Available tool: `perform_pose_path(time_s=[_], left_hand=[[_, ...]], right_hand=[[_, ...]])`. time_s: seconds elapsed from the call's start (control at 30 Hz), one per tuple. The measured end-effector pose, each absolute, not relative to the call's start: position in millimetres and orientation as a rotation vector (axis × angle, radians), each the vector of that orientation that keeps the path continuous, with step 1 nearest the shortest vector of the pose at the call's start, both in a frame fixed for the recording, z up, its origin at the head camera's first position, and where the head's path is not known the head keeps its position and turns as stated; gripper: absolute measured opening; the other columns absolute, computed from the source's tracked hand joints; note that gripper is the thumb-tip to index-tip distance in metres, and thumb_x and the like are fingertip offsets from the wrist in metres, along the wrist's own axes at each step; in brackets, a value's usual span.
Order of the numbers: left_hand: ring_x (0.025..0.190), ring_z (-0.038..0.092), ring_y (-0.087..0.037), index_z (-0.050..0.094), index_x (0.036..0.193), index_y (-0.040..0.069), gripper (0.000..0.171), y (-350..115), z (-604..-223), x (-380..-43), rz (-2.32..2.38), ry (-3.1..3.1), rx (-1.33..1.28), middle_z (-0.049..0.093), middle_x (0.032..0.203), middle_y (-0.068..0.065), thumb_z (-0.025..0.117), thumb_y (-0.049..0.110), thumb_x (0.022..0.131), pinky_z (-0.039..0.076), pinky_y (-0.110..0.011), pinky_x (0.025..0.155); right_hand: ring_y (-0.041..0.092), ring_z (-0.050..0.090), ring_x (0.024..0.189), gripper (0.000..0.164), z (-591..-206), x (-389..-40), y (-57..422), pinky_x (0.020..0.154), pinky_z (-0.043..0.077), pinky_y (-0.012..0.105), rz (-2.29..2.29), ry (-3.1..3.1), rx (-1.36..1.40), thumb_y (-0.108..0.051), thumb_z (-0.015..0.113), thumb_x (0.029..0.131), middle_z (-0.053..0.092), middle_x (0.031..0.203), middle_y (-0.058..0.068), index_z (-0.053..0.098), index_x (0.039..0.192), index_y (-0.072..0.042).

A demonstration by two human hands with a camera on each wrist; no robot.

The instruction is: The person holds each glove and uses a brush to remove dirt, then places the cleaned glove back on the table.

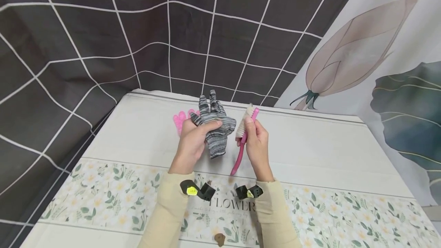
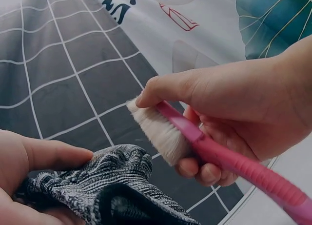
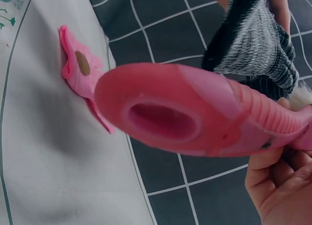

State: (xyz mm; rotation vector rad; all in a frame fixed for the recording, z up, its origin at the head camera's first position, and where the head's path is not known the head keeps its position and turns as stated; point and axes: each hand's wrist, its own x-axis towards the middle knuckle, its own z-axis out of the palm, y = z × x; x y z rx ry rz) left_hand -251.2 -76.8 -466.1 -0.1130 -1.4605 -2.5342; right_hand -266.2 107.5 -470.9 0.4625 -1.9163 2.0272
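Observation:
My left hand (image 1: pixel 193 141) grips a grey-and-black knitted glove (image 1: pixel 217 141), thumb across its front and the glove's fingers pointing up. In the left wrist view the glove (image 2: pixel 107 178) shows its dark open cuff toward the camera. My right hand (image 1: pixel 258 142) holds a pink brush (image 1: pixel 237 162) by its head, the cream bristles (image 2: pixel 158 132) facing the glove and the handle (image 2: pixel 253 173) hanging down. Close to the right wrist camera, the handle's end (image 3: pixel 161 115) with its oval hole fills the middle. Glove and bristles stand a small gap apart in the head view.
Behind my left hand a pink glove-like piece (image 1: pixel 180 121) lies on the white table cover (image 1: pixel 310 148), partly hidden. A small brown object (image 1: pixel 219 239) sits near the front edge. Dark checked curtain (image 1: pixel 186 30) hangs behind, with a leaf-printed cloth (image 1: pixel 361 49) at the right.

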Motion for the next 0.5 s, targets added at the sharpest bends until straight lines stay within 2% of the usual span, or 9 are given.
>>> perform_pose_path(time_s=[0.17,0.33,0.4,0.5], left_hand=[[0.084,0.055,-0.032,0.054,0.1,0.0,0.043,-77.2,-462.9,-248.6,-2.583,-1.496,-0.059,0.055,0.096,-0.019,0.072,0.008,0.061,0.045,-0.04,0.069],[0.082,0.056,-0.027,0.048,0.099,-0.007,0.038,-68.4,-402.4,-210.9,-2.712,-1.549,0.22,0.055,0.094,-0.019,0.063,-0.007,0.064,0.047,-0.034,0.069],[0.084,0.056,-0.027,0.046,0.102,-0.008,0.04,-65.8,-384.3,-198.8,-2.76,-1.566,0.316,0.054,0.097,-0.019,0.061,-0.009,0.066,0.046,-0.033,0.07],[0.087,0.055,-0.026,0.045,0.106,-0.005,0.039,-68.6,-397.4,-204.2,-2.834,-1.555,0.371,0.053,0.101,-0.018,0.06,-0.005,0.07,0.045,-0.033,0.072]], right_hand=[[0.033,0.045,0.039,0.032,-471.5,-269.7,111.0,0.034,0.037,0.041,2.083,-1.859,0.39,-0.031,0.039,0.088,0.05,0.054,0.019,0.053,0.078,-0.004],[0.035,0.045,0.04,0.038,-465.9,-271.3,115.7,0.036,0.04,0.043,2.18,-1.814,0.304,-0.035,0.041,0.086,0.049,0.055,0.022,0.053,0.077,0.0],[0.036,0.044,0.04,0.04,-465.6,-271.5,116.1,0.036,0.04,0.043,2.209,-1.811,0.278,-0.036,0.042,0.086,0.049,0.056,0.023,0.053,0.078,0.002],[0.035,0.045,0.041,0.043,-467.0,-271.2,115.1,0.036,0.041,0.042,2.218,-1.859,0.248,-0.04,0.042,0.085,0.05,0.055,0.023,0.054,0.08,0.001]])
